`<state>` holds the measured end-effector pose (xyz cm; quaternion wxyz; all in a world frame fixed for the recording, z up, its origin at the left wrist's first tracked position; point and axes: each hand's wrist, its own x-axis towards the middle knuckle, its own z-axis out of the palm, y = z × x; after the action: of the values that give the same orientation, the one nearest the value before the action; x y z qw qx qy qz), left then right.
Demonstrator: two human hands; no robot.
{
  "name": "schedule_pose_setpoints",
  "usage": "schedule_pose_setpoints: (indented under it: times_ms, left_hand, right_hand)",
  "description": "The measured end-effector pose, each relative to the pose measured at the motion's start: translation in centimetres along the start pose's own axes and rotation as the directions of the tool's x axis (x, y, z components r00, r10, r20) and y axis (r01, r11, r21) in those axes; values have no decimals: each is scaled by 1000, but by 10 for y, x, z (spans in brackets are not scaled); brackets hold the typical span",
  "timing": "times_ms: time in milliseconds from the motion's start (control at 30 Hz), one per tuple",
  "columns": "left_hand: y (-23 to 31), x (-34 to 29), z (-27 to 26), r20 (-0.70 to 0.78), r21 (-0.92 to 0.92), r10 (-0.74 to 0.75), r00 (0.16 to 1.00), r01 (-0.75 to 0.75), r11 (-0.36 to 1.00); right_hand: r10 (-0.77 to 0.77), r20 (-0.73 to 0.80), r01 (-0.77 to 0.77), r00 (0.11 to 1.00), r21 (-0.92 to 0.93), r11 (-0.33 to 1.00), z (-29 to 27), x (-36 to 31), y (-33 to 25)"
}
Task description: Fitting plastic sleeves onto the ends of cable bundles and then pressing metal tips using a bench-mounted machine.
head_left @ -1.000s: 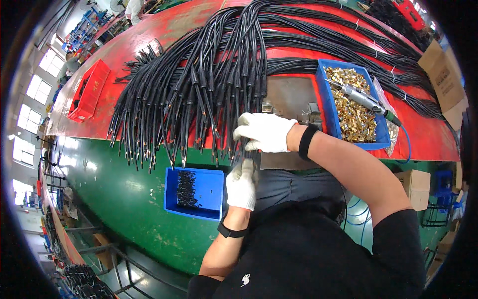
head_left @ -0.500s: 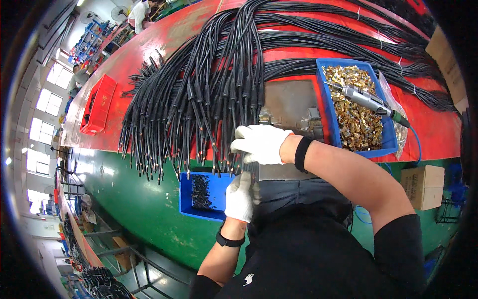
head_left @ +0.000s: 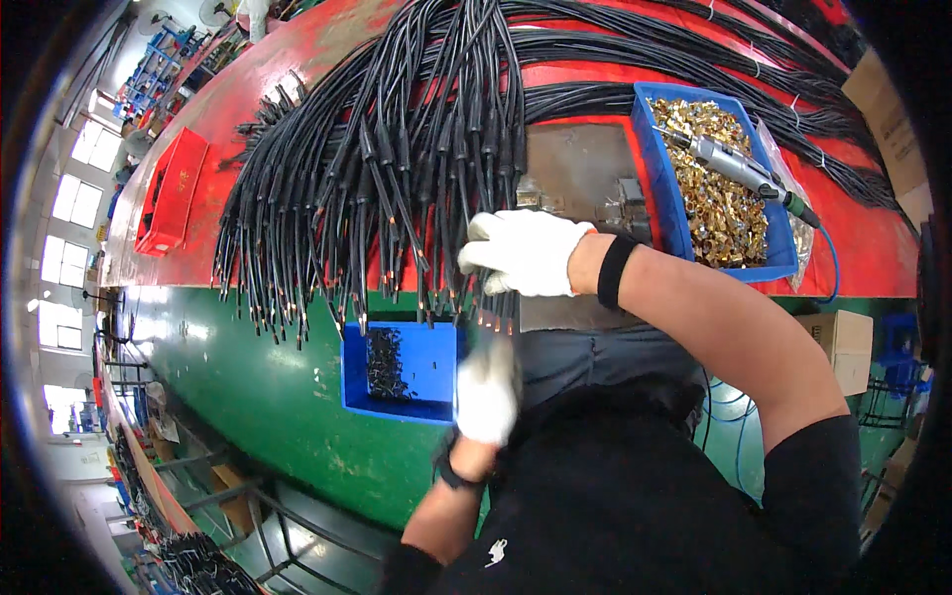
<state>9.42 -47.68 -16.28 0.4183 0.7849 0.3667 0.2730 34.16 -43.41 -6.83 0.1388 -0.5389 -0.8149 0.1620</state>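
Note:
Many black cables [head_left: 397, 159] drape over the near edge of the red table [head_left: 853, 248], their stripped ends hanging down. My gloved right hand [head_left: 531, 253] has its fingers closed around a few cables at the front of the bundle. Bare copper tips [head_left: 496, 323] poke out just below that grip. My gloved left hand [head_left: 488, 397] is beneath those tips and apart from them; motion smears its fingers, so what they hold cannot be made out. Beside the left hand, a blue bin [head_left: 451, 372] contains small black cut-off pieces [head_left: 385, 365].
To the right, a blue tray [head_left: 670, 213] is filled with brass-coloured metal fittings [head_left: 724, 223]. A grey power driver [head_left: 734, 167] with a hose lies across it. A metal plate [head_left: 580, 164] stands behind my right hand. At the left are a red bin [head_left: 180, 198] and the green floor [head_left: 248, 397].
My left hand has moved down, away from the cable ends, and bare copper tips now show below my right hand. The right hand keeps its grip. The whole view has shifted slightly.

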Motion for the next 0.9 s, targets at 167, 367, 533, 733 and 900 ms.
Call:
schedule_pose_setpoints:
  times_ms: [167, 367, 533, 733, 900]
  left_hand:
    - [-136, -82, -41, -54, -411, -638, 768, 565, 715]
    - [-173, -64, -96, -646, 167, -344, 681, 566, 807]
    - [5, -6, -75, -483, -155, -217, 849, 161, 975]
    - [72, 58, -62, -311, 420, 48, 949, 92, 903]
    - [81, 76, -55, -170, 468, -141, 975, 205, 860]
  right_hand:
    - [3, 14, -3, 1000, -20, 1000, 2, 3, 3]
    - [-7, 36, 1, 999, 162, 987, -13, 6, 3]
    - [28, -113, -24, 993, 33, 999, -25, 1, 0]
    - [-101, -91, 57, 991, -398, 916, -32, 18, 0]
    - [-204, -82, 161, 975, -368, 916, -31, 29, 10]
